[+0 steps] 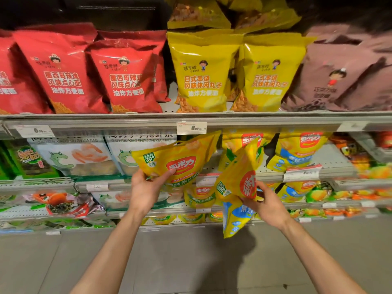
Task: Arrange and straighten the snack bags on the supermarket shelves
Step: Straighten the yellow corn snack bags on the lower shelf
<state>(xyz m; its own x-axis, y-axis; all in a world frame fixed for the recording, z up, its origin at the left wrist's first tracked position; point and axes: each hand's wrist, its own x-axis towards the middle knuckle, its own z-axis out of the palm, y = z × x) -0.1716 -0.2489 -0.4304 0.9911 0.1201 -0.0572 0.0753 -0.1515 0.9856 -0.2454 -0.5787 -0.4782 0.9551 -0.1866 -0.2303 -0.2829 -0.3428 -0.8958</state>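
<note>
Two yellow corn-snack bags are held off the second shelf [331, 168]: the left bag [178, 160] pinched by the left hand [146, 187], the twisted right bag [239, 181] gripped by the right hand [267, 204]. Each is best turned upright, label forward, and set at the shelf's front edge

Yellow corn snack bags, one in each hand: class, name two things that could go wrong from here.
The right hand pinches its yellow bag low on one side, so the tilted bag might slip. The left hand holds its bag before the price tag, which it could knock off.
</note>
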